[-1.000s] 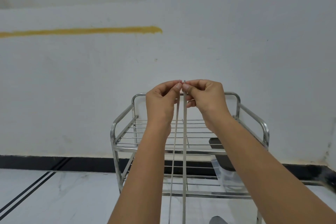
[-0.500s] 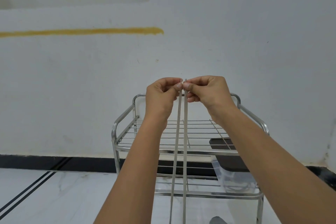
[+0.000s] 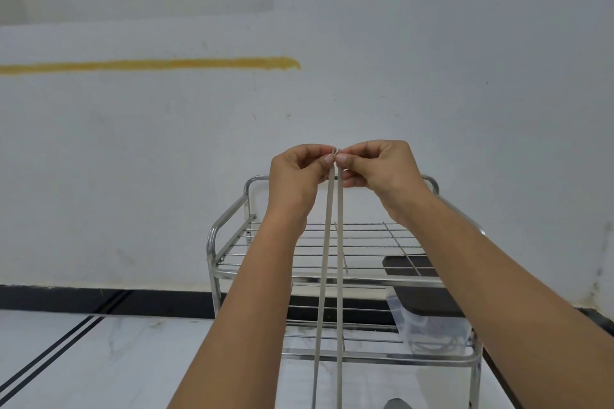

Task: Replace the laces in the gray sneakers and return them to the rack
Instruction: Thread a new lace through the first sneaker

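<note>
Two flat beige lace strands [image 3: 327,262] hang straight down between my arms and run out of the bottom of the view. My left hand [image 3: 295,176] pinches the tip of the left strand and my right hand [image 3: 378,166] pinches the tip of the right strand, thumbs almost touching, held up in front of the metal wire rack [image 3: 232,232]. A grey rounded shape [image 3: 397,403] at the bottom edge may be a sneaker; too little shows to tell. The lower ends of the laces are hidden.
The two-tier chrome rack stands against a white wall [image 3: 133,176] with a yellow stripe. A clear plastic box with a dark lid [image 3: 428,319] sits on the lower shelf at right. The white tiled floor [image 3: 99,359] has black lines.
Both hands have lifted slightly with the lace tips held together; the view has tilted a little, so the rack appears lower.
</note>
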Tool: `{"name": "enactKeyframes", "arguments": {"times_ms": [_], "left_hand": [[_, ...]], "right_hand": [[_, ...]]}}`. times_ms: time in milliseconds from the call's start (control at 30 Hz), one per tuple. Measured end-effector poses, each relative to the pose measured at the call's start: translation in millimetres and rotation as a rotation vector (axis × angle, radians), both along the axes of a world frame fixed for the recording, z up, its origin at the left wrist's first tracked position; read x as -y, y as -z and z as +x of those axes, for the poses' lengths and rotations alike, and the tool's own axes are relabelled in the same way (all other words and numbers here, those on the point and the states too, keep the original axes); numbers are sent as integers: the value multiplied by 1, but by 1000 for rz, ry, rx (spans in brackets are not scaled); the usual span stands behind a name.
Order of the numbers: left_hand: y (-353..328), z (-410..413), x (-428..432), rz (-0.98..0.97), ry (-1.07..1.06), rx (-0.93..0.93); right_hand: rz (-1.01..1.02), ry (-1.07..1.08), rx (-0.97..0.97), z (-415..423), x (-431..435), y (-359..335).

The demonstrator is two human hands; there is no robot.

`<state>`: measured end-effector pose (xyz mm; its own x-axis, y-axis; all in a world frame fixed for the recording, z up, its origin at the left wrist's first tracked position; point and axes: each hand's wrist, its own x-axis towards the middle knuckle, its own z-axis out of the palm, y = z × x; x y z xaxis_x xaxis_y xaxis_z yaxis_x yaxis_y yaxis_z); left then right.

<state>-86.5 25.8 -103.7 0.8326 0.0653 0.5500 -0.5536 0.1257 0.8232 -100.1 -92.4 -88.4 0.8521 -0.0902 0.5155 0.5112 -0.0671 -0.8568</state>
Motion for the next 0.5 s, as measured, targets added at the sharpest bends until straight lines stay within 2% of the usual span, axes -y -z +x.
{"name": "enactKeyframes", "arguments": {"times_ms": [500], "left_hand": [[-3, -3, -2, -14, 55, 7]], "right_hand": [[-41, -17, -18, -1, 3, -6]]}}
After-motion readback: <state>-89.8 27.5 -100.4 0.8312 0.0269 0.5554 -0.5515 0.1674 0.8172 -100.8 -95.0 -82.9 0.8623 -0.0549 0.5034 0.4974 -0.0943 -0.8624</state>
